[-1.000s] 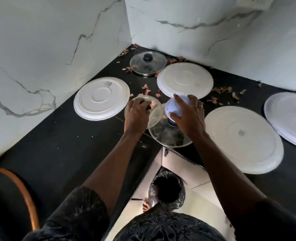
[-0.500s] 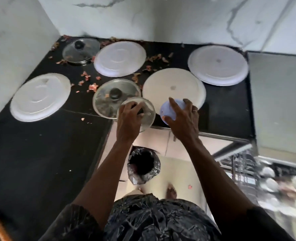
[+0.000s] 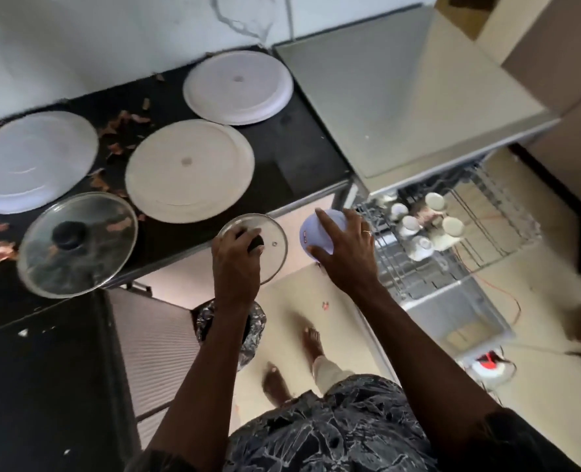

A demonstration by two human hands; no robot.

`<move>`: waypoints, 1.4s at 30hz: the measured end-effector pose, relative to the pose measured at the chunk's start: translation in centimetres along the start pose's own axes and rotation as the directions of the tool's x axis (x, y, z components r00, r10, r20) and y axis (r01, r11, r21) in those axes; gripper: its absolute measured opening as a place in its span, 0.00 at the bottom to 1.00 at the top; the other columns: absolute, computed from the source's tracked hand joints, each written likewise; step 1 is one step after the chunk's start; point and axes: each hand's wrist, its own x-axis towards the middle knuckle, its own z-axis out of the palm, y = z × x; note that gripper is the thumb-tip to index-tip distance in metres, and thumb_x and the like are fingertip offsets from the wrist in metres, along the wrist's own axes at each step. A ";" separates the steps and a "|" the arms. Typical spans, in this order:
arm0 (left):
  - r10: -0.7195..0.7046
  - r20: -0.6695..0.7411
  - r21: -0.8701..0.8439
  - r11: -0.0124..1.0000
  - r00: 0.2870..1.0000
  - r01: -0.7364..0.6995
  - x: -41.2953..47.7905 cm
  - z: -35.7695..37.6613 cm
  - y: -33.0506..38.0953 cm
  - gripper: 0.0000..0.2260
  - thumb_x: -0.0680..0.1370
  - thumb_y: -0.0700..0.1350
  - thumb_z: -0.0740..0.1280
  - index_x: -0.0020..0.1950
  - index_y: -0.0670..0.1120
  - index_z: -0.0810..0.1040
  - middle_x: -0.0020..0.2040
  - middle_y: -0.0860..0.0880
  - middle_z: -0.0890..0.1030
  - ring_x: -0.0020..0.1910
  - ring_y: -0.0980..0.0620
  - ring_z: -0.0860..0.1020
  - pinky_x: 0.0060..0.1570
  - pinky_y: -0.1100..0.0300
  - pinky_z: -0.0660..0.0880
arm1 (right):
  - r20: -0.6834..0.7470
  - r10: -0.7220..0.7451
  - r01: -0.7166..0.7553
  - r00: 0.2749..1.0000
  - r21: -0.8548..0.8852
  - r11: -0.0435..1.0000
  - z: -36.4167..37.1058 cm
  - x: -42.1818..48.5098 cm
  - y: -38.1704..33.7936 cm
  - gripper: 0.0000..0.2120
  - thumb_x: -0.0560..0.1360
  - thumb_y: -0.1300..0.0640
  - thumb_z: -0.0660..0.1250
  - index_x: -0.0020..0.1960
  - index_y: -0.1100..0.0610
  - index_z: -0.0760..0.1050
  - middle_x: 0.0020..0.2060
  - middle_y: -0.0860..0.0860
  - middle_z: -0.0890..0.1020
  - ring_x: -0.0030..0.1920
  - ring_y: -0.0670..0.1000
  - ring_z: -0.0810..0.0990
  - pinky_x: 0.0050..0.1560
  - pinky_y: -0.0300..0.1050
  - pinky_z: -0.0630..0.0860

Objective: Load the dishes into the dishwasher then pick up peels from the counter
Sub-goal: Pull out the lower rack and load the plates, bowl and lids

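My left hand (image 3: 236,267) grips the black knob of a small glass lid (image 3: 272,245), held in the air just past the counter's front edge. My right hand (image 3: 345,257) holds a pale blue bowl (image 3: 316,229) upside down, to the right of the lid and close to the open dishwasher rack (image 3: 452,247), which carries several white cups. On the black counter (image 3: 180,240) lie a larger glass lid (image 3: 78,245), three white plates (image 3: 188,170) (image 3: 238,86) (image 3: 33,161) and scattered brown peels (image 3: 122,124).
A bin lined with a black bag (image 3: 210,321) stands on the floor under my left arm. The dishwasher's steel top (image 3: 401,97) adjoins the counter on the right. My bare feet are on the beige floor, and an orange cable runs by the dishwasher.
Both hands have carried the small lid and the blue bowl off the counter and rightward toward the dishwasher. The view has swung right, bringing the open rack into sight.
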 end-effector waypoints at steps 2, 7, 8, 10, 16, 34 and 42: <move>0.037 0.066 -0.011 0.999 0.997 -0.036 -0.9 1.8 0.7 0.17 0.72 0.36 0.74 0.60 0.43 0.84 0.59 0.44 0.82 0.58 0.40 0.75 0.60 0.54 0.68 | -0.008 0.071 -0.071 0.997 -0.009 0.997 -0.5 -2.6 2.4 0.35 0.72 0.42 0.71 0.77 0.41 0.64 0.73 0.57 0.63 0.69 0.64 0.65 0.65 0.62 0.70; 0.194 0.222 -0.026 0.981 0.956 -0.193 -2.6 5.5 3.9 0.16 0.71 0.34 0.75 0.58 0.43 0.84 0.56 0.44 0.82 0.56 0.39 0.76 0.60 0.55 0.68 | -0.071 0.239 -0.240 0.968 -0.002 0.971 -2.2 -6.7 8.0 0.34 0.73 0.42 0.71 0.77 0.45 0.66 0.73 0.59 0.65 0.69 0.64 0.66 0.68 0.62 0.68; 0.235 0.244 -0.032 0.972 0.941 -0.234 -2.8 6.1 4.8 0.16 0.71 0.34 0.75 0.58 0.43 0.84 0.56 0.44 0.82 0.56 0.41 0.76 0.60 0.53 0.70 | -0.081 0.271 -0.271 0.959 0.004 0.962 -2.5 -7.1 9.2 0.35 0.74 0.41 0.72 0.78 0.45 0.66 0.73 0.59 0.64 0.69 0.64 0.65 0.69 0.62 0.67; 0.291 0.273 -0.041 0.956 0.917 -0.291 -3.1 7.1 6.7 0.16 0.72 0.34 0.74 0.59 0.44 0.84 0.57 0.44 0.82 0.57 0.42 0.74 0.60 0.50 0.73 | -0.103 0.323 -0.323 0.941 0.015 0.946 -3.2 -7.4 11.3 0.36 0.74 0.41 0.72 0.78 0.44 0.65 0.74 0.60 0.63 0.70 0.65 0.64 0.70 0.63 0.66; 0.392 0.370 -0.052 0.914 0.842 -0.403 -3.0 13.1 13.7 0.17 0.72 0.35 0.74 0.60 0.45 0.83 0.59 0.47 0.81 0.58 0.42 0.73 0.57 0.48 0.76 | -0.141 0.411 -0.405 0.901 0.070 0.912 -6.1 -7.3 18.5 0.36 0.74 0.39 0.70 0.79 0.44 0.63 0.73 0.60 0.63 0.69 0.66 0.65 0.70 0.62 0.65; 0.656 0.597 -0.133 0.649 0.462 -0.749 6.8 37.2 30.8 0.14 0.76 0.39 0.73 0.61 0.45 0.81 0.63 0.46 0.80 0.61 0.45 0.74 0.59 0.50 0.76 | -0.215 0.667 -0.621 0.713 0.248 0.744 -8.3 -0.2 38.3 0.35 0.73 0.42 0.70 0.77 0.48 0.66 0.71 0.62 0.65 0.66 0.66 0.68 0.64 0.61 0.73; 0.723 0.600 -0.158 0.526 0.342 -0.835 14.7 54.1 36.8 0.12 0.77 0.42 0.72 0.60 0.45 0.82 0.64 0.47 0.79 0.60 0.48 0.76 0.60 0.51 0.77 | -0.244 0.748 -0.703 0.617 0.255 0.664 -5.2 9.9 50.7 0.37 0.74 0.43 0.72 0.79 0.47 0.63 0.74 0.63 0.63 0.69 0.66 0.67 0.64 0.58 0.72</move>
